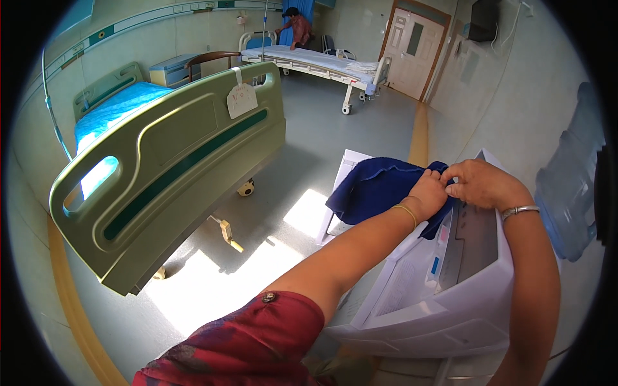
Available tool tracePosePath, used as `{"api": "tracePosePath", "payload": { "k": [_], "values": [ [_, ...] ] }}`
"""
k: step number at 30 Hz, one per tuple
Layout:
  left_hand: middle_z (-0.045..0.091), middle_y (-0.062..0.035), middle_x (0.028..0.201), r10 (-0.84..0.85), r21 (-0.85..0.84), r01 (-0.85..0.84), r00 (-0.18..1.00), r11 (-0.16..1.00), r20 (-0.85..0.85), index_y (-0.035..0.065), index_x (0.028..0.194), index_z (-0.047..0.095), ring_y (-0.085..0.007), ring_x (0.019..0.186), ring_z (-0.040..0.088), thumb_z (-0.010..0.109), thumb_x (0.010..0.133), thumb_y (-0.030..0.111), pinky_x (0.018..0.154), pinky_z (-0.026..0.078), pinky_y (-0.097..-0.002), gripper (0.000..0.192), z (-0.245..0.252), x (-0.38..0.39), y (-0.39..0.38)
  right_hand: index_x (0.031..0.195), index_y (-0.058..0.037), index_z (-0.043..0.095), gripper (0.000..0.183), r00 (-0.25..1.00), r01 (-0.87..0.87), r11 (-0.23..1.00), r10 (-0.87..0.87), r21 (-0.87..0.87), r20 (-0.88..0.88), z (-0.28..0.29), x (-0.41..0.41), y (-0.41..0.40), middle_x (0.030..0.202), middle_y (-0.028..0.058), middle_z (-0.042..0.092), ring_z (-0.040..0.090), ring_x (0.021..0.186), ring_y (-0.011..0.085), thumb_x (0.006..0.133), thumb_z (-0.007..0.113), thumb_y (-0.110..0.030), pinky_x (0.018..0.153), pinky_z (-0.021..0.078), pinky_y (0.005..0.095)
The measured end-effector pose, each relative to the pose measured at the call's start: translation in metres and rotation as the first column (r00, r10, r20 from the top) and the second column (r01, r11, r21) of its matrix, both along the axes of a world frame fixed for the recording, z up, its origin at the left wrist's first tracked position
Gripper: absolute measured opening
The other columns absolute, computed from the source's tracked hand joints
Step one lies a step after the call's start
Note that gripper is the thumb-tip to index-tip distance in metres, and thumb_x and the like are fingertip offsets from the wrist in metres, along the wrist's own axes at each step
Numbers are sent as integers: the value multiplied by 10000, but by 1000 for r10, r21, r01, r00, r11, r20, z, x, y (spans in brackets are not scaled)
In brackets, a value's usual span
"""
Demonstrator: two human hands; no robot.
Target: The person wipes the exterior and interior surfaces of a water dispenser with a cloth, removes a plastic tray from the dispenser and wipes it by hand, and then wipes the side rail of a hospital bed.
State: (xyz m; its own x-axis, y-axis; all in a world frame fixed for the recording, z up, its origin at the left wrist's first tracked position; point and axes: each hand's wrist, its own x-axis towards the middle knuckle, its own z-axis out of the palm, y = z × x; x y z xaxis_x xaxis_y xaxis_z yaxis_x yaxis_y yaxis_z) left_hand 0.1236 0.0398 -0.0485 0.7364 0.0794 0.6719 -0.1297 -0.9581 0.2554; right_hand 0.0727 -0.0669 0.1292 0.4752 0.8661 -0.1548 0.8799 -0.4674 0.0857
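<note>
A dark blue cloth hangs folded over the front part of a white water dispenser. My left hand, with a thin yellow bangle at the wrist, grips the cloth near its right end. Close beside it, my right hand, wearing a silver bangle, pinches the same end of the cloth with thumb and fingers. Both hands are above the dispenser's panel, which has pink and blue marks. A translucent blue water bottle is to the right of my right forearm.
A green bed footboard with a hanging tag stands at left, a crank handle jutting out below. Further back, a person leans by a white hospital bed. A bedside cabinet and a door are beyond.
</note>
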Motion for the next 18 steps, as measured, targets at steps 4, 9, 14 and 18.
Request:
{"api": "tracePosePath", "payload": {
  "k": [4,9,14,18],
  "values": [
    [569,-123,983,135,278,-149,989,949,66,43,904,608,-280,899,523,455,771,87,812,391,-354,207,-1,-15,6,1052,-74,604,288,995,83,997,-83,4,-57,4,-4,-3,941,162,620,590,852,290,789,588,-189,785,457,339],
    [591,-135,835,299,497,-344,939,797,170,3,790,621,-256,830,537,512,702,97,710,414,-330,169,2,-64,25,1070,-26,571,278,997,4,995,4,96,-82,0,5,-5,698,83,592,557,634,172,817,567,-140,644,458,290],
    [574,-139,885,395,566,-405,907,718,148,0,813,609,-257,851,513,514,696,107,711,411,-322,184,8,-123,47,1089,-66,577,300,991,113,993,-110,37,-76,7,-6,-6,917,145,625,603,715,253,820,557,-197,738,470,345],
    [556,-94,921,304,540,-382,924,750,232,36,842,586,-243,901,493,509,698,113,728,420,-315,181,-1,-172,74,1081,-84,585,282,999,37,999,-37,17,1,1,5,-4,913,143,622,600,674,240,828,538,-202,713,474,345]
  ]
}}
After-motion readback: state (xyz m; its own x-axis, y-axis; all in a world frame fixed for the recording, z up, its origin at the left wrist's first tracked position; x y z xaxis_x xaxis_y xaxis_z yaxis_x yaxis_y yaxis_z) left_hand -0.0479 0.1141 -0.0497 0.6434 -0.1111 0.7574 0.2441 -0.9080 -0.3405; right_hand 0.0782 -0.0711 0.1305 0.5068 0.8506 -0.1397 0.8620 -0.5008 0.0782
